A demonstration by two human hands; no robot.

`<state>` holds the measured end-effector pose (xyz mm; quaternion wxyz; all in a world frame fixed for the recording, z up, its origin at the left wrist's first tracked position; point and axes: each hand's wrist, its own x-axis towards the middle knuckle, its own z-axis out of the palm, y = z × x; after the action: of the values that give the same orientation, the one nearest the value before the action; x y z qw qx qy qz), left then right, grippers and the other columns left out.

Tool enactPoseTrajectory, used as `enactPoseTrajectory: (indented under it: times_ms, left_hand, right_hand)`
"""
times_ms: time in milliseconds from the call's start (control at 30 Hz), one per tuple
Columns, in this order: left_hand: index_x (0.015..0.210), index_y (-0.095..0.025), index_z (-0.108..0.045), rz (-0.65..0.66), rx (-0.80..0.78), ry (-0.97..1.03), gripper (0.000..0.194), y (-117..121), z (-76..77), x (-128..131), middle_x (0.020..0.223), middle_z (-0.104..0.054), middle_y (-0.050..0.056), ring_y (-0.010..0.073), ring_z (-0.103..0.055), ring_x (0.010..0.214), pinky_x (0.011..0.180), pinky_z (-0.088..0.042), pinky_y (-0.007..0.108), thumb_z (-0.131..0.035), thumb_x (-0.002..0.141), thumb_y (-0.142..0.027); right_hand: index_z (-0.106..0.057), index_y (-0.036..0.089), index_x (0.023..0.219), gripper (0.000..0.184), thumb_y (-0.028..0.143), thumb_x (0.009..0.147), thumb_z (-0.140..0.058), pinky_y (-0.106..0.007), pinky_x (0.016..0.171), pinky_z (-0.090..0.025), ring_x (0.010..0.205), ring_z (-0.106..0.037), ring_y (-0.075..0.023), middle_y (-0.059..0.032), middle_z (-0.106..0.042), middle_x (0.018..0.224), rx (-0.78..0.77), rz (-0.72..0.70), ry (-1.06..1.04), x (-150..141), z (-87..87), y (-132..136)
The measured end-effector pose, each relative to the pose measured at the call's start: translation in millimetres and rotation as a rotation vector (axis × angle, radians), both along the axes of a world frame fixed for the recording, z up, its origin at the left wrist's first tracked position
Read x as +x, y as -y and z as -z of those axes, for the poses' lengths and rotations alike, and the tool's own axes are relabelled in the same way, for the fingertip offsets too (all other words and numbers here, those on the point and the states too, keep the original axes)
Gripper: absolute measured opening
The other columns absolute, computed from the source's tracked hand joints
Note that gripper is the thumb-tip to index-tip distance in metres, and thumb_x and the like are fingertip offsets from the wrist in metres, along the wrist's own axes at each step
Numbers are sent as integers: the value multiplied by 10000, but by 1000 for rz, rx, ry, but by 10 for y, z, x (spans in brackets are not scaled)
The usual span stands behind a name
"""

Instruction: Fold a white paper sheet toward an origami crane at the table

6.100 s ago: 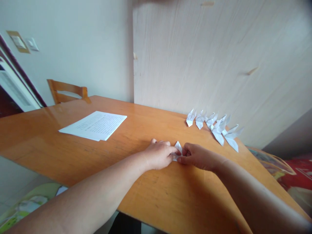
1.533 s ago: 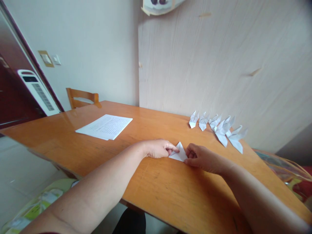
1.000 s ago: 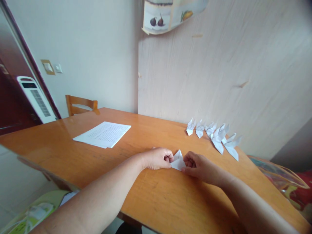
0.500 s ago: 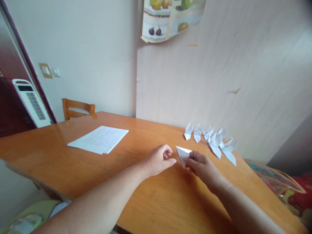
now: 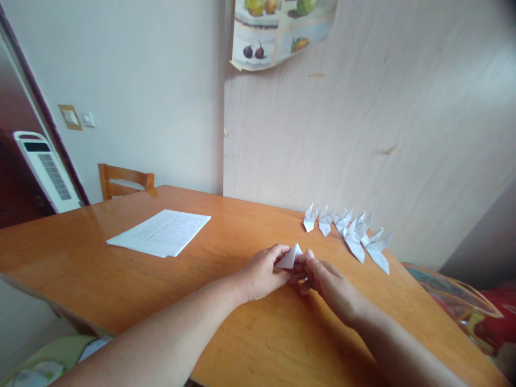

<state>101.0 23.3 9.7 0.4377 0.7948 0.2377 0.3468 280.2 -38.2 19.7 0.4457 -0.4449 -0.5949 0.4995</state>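
A small white folded paper triangle (image 5: pixel 289 258) is lifted just off the orange wooden table (image 5: pixel 121 279), held between both hands. My left hand (image 5: pixel 262 271) pinches its left side with curled fingers. My right hand (image 5: pixel 326 282) grips its right edge, thumb up against the paper. Several finished white paper cranes (image 5: pixel 349 234) lie in a row by the wall, a short way beyond my right hand.
A stack of printed white sheets (image 5: pixel 161 232) lies on the table's far left. A wooden chair (image 5: pixel 121 180) stands behind the table. A pale wood-grain wall panel (image 5: pixel 363 118) borders the table's far side. A white appliance (image 5: pixel 42 169) stands at left.
The folded paper, pressed flat on the table a second ago, was picked up by my right hand; my left hand briefly let go and has now closed on it again.
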Motion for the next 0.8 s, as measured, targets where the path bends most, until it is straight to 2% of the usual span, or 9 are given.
enactPoseTrajectory:
  times_ms: [67,200,267,367,467,567,633,733,800]
  left_hand:
    - [1195,-195,-572,-27,7,20,305,-40,35,4,1156,-669,74,206,-631,1046,923,-491,356,-577,890,-197]
    - [1214,-184,-557,-65,-40,79,301,-112,76,13,1169,-664,77,193,-630,1051,953,-483,362,-517,916,-188]
    - [1197,-171,-558,-73,-60,107,308,-124,59,11,1188,-657,83,192,-621,1083,971,-476,362,-506,895,-145]
    - [1162,-169,-568,-86,-31,114,297,-107,8,-10,1196,-653,80,186,-613,1105,969,-476,348,-483,881,-120]
    - [1117,-192,-596,-127,147,-3,295,-78,-31,-48,1126,-672,55,185,-624,1037,921,-488,342,-501,851,-109]
    - [1112,-205,-617,-128,445,-155,390,-60,-45,-81,1077,-679,42,203,-610,1014,927,-467,359,-560,756,-58]
    - [1126,-204,-624,-106,605,-229,431,-53,-44,-90,1085,-677,46,212,-601,1013,922,-454,366,-584,725,-51]
    - [1104,-216,-642,-53,723,-329,376,-42,-32,-85,1088,-671,38,206,-600,975,873,-446,357,-603,751,-90]
    - [1058,-223,-663,-24,753,-372,303,-35,-16,-77,1077,-660,36,199,-594,953,861,-441,348,-610,776,-122]
  right_hand:
    - [-684,156,1035,627,688,940,-365,-313,640,-478,829,-645,-215,-116,-693,1003,-52,43,-30,8,18,-19]
    - [-689,120,921,671,721,908,-393,-312,591,-477,708,-660,-210,-133,-706,860,-156,236,-15,42,33,-66]
    - [-689,113,891,669,714,911,-396,-304,580,-474,676,-656,-200,-135,-704,817,-196,296,-10,64,38,-86]
    - [-693,120,924,615,678,918,-436,-285,575,-474,677,-649,-180,-134,-708,857,-228,326,-58,90,53,-108]
    - [-691,141,971,568,659,917,-466,-271,596,-485,716,-651,-172,-116,-706,883,-238,288,-158,100,74,-115]
    - [-685,147,919,553,652,922,-459,-262,622,-493,734,-646,-165,-105,-701,863,-233,213,-198,103,97,-120]
    - [-681,149,897,564,651,929,-426,-263,612,-490,711,-639,-164,-101,-700,828,-233,203,-122,113,110,-130]
    - [-667,166,847,527,602,939,-386,-273,543,-449,612,-608,-167,-63,-668,695,-159,315,253,157,117,-148]
    - [-637,185,753,386,498,908,-474,-279,540,-410,596,-578,-168,-28,-625,634,-63,395,483,203,109,-155]
